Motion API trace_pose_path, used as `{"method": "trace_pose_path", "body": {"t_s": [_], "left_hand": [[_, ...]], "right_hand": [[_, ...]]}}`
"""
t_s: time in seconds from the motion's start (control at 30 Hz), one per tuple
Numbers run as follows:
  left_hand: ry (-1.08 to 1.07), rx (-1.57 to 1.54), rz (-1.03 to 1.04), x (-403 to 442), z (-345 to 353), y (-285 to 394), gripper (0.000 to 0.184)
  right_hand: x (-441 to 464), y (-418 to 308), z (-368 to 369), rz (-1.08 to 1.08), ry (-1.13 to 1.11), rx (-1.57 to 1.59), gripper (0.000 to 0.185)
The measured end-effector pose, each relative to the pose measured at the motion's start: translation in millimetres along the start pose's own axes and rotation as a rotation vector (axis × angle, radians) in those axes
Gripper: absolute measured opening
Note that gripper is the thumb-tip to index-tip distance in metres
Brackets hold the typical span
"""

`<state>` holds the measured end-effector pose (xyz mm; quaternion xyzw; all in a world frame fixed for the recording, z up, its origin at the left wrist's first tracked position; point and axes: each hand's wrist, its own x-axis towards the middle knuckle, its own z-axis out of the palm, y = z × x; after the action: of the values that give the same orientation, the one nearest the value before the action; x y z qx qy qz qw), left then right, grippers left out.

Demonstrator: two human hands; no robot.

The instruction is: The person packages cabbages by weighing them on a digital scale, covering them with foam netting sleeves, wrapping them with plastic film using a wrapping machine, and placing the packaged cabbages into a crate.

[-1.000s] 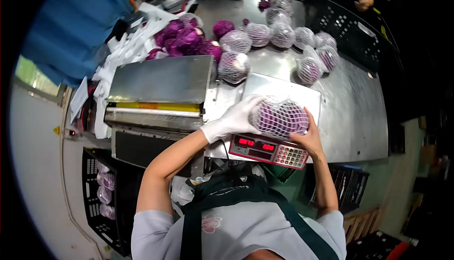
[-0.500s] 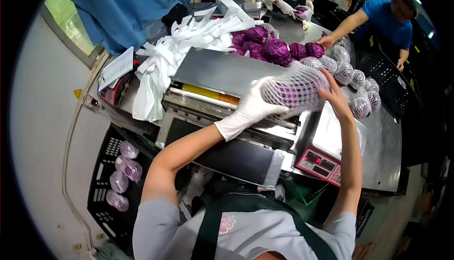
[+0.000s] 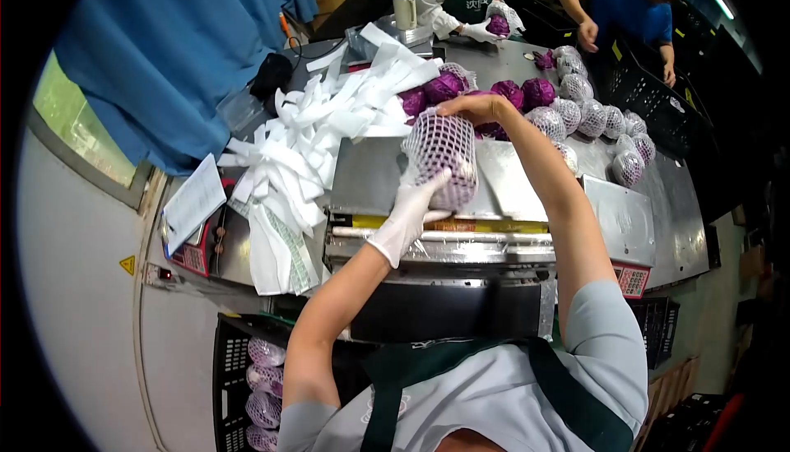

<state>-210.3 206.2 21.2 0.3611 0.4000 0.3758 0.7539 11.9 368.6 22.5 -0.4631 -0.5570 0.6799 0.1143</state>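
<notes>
A purple cabbage in a white foam net sleeve [image 3: 445, 152] is held up over the metal top of the wrapping machine [image 3: 374, 174]. My left hand [image 3: 407, 212], in a white glove, grips the lower left side of the sleeve, fingers and thumb around it. At the sleeve's upper end is my bare right hand [image 3: 477, 109], its fingers bent over the rim. Part of those fingers is hidden behind the net. Just behind lie bare purple cabbages [image 3: 508, 92], partly covered by my right arm.
White foam strips [image 3: 309, 131] are heaped at the left. Netted cabbages [image 3: 592, 117] line the right side, near a scale [image 3: 617, 222]. A black crate [image 3: 233, 378] holds netted cabbages below left. Two people work across the table, one holding a cabbage [image 3: 498, 26].
The netted cabbage has swung from lying sideways to nearly upright. My right hand has moved from its right end to its top. The person in blue has drawn a hand back from the cabbages.
</notes>
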Motion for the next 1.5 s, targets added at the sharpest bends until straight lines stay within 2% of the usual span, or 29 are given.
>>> {"method": "trace_pose_path", "body": {"t_s": [0.07,0.1,0.2,0.27,0.3,0.33,0.37,0.4,0.47,0.5,0.53,0.6,0.63,0.67,0.73,0.8,0.87,0.93,1.0,1.07,1.13,1.2,1.27,1.33,1.4,1.47,1.5], "left_hand": [[-0.007,0.199,-0.098,5.6,-7.2,-1.4,0.063],[-0.099,0.207,-0.166,4.6,-12.3,3.2,0.066],[-0.075,0.335,-0.179,9.5,-30.5,6.4,0.069],[-0.045,0.392,-0.139,-1.1,-43.3,20.8,0.071],[-0.066,0.623,0.024,-2.9,-56.9,22.3,0.062],[-0.088,0.854,0.195,-6.6,-67.9,22.6,0.053],[-0.097,0.957,0.446,-17.0,-70.3,22.4,0.040],[-0.227,1.151,0.654,-26.4,-75.3,27.6,0.038],[-0.629,1.736,1.068,-29.9,-84.9,37.3,0.033],[-0.760,1.980,1.194,-28.2,-96.2,31.8,0.030],[-0.900,2.056,1.239,-26.7,-99.5,30.1,0.033],[-1.027,2.191,1.185,-24.0,-108.4,23.5,0.035],[-1.011,2.165,1.195,-21.2,-111.7,20.0,0.035],[-0.956,2.082,1.216,-18.6,-112.6,14.7,0.022],[-0.846,2.042,1.201,-16.9,-118.6,8.0,0.013],[-0.633,1.651,1.079,-19.6,-119.5,3.7,0.010],[-0.423,1.282,0.402,-38.5,-122.1,0.8,0.010],[-0.361,0.989,0.212,-58.3,-123.7,0.3,0.009],[-0.258,0.884,0.024,-74.4,-119.4,5.5,0.009],[-0.252,0.669,-0.083,-96.6,-113.8,12.8,0.008],[-0.421,0.754,0.053,-118.7,-117.0,24.8,0.006],[-0.492,0.831,0.053,-146.9,-97.3,55.6,0.007],[-0.632,0.683,0.105,-168.1,-96.5,86.0,0.009],[-0.676,0.599,0.375,-181.8,-89.6,113.7,0.010],[-0.714,0.509,0.595,-173.0,-70.1,132.8,0.008],[-0.486,0.500,0.700,-146.7,-62.4,148.2,0.014],[-0.332,0.520,0.732,-130.3,-56.4,156.3,0.019]], "right_hand": [[-1.1,2.5,-6.2,-0.110,-0.128,-0.086,0.076],[-4.8,4.9,-8.4,-0.115,-0.065,-0.122,0.078],[-46.3,1.2,9.4,-0.102,0.178,-0.269,0.078],[-70.8,18.6,14.7,-0.190,0.396,-0.258,0.074],[-86.5,30.1,16.3,-0.275,0.560,-0.504,0.070],[-113.4,25.5,30.3,-0.150,0.628,-0.761,0.061],[-133.2,42.2,38.4,-0.397,0.632,-0.957,0.058],[-152.4,58.0,48.9,-0.483,0.622,-1.255,0.054],[-186.7,69.3,85.7,-0.527,0.376,-1.445,0.054],[-196.0,79.3,105.2,-0.498,0.308,-1.528,0.050],[-200.9,94.4,116.6,-0.553,0.247,-1.693,0.045],[-206.0,118.2,133.7,-0.601,0.205,-1.748,0.040],[-203.8,128.9,137.5,-0.670,0.228,-1.754,0.039],[-200.2,141.7,137.7,-0.714,0.228,-1.762,0.035],[-197.9,156.9,140.4,-0.710,0.363,-1.612,0.029],[-195.3,166.2,146.5,-0.815,0.585,-1.463,0.020],[-208.9,176.9,161.4,-0.442,0.781,-1.065,0.017],[-221.9,185.3,174.5,-0.511,0.799,-0.920,0.017],[-237.4,185.4,186.7,-0.490,0.804,-0.845,0.014],[-262.5,161.6,207.0,-0.374,0.730,-0.576,0.012],[-290.8,135.4,229.2,-0.363,0.794,-0.588,0.010],[-321.0,114.8,238.1,-0.213,0.684,-0.434,0.008],[-352.4,88.7,240.9,-0.491,0.630,-0.517,0.009],[-368.7,58.4,243.0,-0.771,0.757,-0.311,0.008],[-368.9,32.5,203.4,-1.009,0.490,-0.475,0.022],[-341.3,23.1,183.8,-1.142,0.712,-0.074,0.023],[-312.8,18.4,154.5,-1.111,0.800,0.010,0.016]]}}
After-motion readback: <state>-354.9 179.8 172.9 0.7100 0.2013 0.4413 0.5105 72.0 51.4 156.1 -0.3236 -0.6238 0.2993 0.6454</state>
